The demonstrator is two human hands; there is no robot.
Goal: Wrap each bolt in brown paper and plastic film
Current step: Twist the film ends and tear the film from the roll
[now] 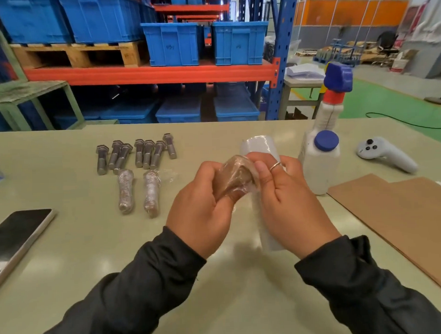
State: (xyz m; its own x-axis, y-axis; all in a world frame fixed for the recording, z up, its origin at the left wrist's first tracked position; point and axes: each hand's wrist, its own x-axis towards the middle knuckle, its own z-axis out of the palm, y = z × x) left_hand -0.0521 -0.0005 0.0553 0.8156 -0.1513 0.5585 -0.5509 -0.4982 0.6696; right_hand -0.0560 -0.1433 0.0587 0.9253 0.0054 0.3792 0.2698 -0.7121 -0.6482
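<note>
A warehouse or factory packing station. Behind the pale green surface (67, 247) stands heavy pallet racking (148, 74) with orange beams and blue uprights, carrying blue crates (172, 43) and a wooden pallet (80, 55); more crates sit at floor level. To the right, a green-painted floor (387, 103) and orange partitions (346, 12) mark an open industrial hall. Loose bolts (136, 153) lie in a row on the surface.

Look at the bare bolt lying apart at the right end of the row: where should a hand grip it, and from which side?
Probably by the shank, from above. That bolt lies flat on the table, head pointing away, with its lower shank end clear of the neighbouring bolt. A thumb-and-finger pinch across the round shank near that free end should lift it without disturbing the row.
</note>
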